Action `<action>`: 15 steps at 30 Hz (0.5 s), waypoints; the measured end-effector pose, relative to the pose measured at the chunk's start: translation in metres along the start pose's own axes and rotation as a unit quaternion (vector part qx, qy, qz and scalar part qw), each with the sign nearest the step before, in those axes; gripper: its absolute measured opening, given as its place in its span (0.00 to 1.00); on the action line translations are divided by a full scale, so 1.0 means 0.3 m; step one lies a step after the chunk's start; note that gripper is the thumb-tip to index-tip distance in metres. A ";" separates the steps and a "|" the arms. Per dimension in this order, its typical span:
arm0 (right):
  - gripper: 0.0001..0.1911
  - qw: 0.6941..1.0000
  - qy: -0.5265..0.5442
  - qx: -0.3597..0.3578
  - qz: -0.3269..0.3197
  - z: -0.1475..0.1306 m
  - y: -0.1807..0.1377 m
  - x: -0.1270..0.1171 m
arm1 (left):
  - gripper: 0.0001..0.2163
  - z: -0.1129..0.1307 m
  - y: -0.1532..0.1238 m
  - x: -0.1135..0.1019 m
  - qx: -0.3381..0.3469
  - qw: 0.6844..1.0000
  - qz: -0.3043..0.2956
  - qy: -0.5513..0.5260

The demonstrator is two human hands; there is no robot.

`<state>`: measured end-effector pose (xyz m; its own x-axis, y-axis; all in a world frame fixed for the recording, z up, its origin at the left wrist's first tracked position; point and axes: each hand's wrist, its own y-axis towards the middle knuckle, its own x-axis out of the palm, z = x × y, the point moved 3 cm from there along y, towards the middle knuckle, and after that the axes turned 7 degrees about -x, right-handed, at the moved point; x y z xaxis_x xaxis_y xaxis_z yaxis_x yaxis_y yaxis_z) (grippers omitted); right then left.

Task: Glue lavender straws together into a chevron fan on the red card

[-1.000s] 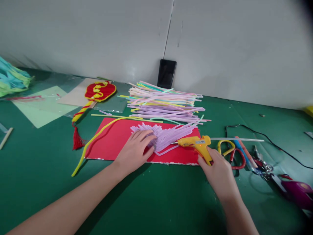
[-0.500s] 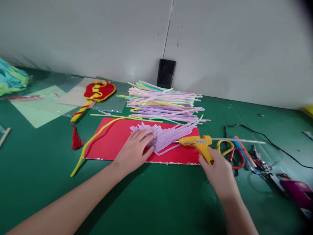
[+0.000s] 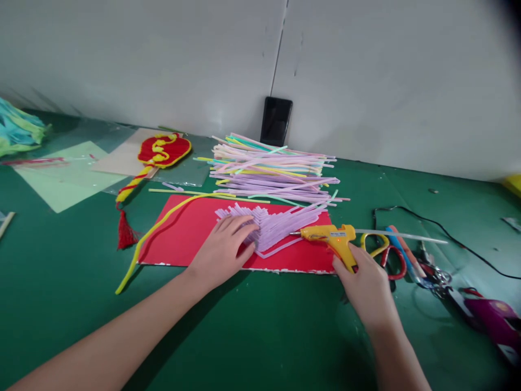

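Note:
My right hand (image 3: 368, 288) is wrapped round the handle of a yellow hot glue gun (image 3: 331, 236), whose nozzle points left. A long clear glue stick (image 3: 407, 236) sticks out of its back. The nozzle is close to the lower right edge of a layer of purple pipe cleaners (image 3: 280, 228), set in slanting rows that meet in a V pattern. They lie on a red board (image 3: 179, 233) with a rough white front edge. My left hand (image 3: 226, 241) rests over the left part of the rows, thumb apart from the fingers, covering some of them.
Behind the board lies a pile of loose pipe cleaners (image 3: 272, 168), with a phone (image 3: 277, 120) leaning on the wall. A red and yellow fan (image 3: 165, 150) lies left. Scissors (image 3: 394, 263) and a black cord (image 3: 431, 217) are right. A yellow pipe cleaner (image 3: 148, 239) crosses the board's left end.
The glue gun and my right hand have shifted slightly right, drawing the nozzle back a little from the purple rows. My left hand has stayed in place.

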<state>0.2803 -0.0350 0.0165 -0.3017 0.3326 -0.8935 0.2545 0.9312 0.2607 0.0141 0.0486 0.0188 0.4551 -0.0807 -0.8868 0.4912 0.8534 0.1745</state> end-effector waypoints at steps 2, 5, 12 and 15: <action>0.21 1.000 0.001 -0.002 0.004 0.002 0.001 0.000 | 0.13 0.000 0.000 0.000 0.000 1.000 0.000 0.001; 0.20 1.000 -0.001 -0.002 0.010 0.005 0.000 0.000 | 0.13 0.000 0.002 0.000 -0.001 1.000 0.002 -0.004; 0.19 1.000 -0.009 0.001 0.018 0.003 0.001 -0.005 | 0.13 0.002 0.003 -0.001 -0.002 1.000 0.002 -0.007; 0.19 1.000 -0.018 0.003 0.021 0.004 0.001 -0.006 | 0.13 0.001 0.002 -0.002 0.001 1.000 0.006 -0.013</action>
<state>0.2820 -0.0356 0.0177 -0.2582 0.3657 -0.8942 0.2717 0.9157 0.2961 0.0145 0.0490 0.0196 0.4793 -0.0841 -0.8736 0.4867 0.8538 0.1849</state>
